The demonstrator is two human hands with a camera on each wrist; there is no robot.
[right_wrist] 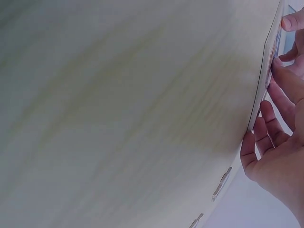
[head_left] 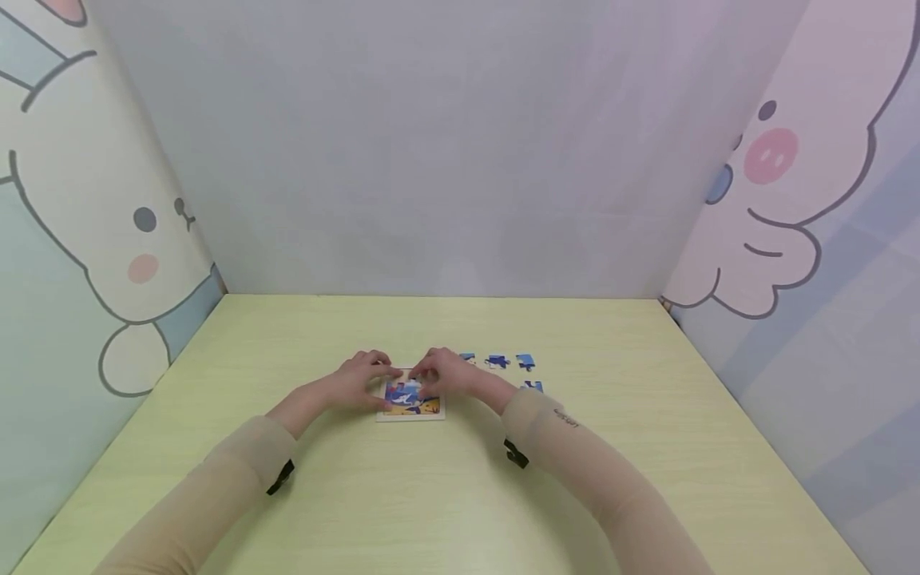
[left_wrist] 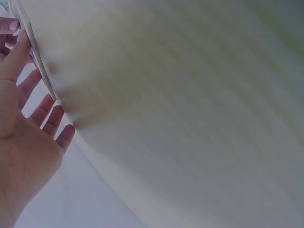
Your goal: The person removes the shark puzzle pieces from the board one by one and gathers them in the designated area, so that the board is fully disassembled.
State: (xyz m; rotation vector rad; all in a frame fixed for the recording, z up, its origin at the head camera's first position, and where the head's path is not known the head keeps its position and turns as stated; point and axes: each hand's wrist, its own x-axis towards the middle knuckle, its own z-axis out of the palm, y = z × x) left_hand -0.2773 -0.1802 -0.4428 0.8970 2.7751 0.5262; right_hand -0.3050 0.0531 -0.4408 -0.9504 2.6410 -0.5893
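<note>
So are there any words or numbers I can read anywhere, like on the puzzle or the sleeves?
Right sleeve: a small dark line of print, too small and blurred to read.
Puzzle board: only a blue and orange picture, no words visible.
Loose puzzle pieces: no words visible.
Walls: cartoon animal drawings, no words.
Nothing here can be read.

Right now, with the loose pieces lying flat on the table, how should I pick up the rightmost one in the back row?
Pinch that piece by its side edges from above, right hand: it lies flat, clear of its neighbour.
</note>
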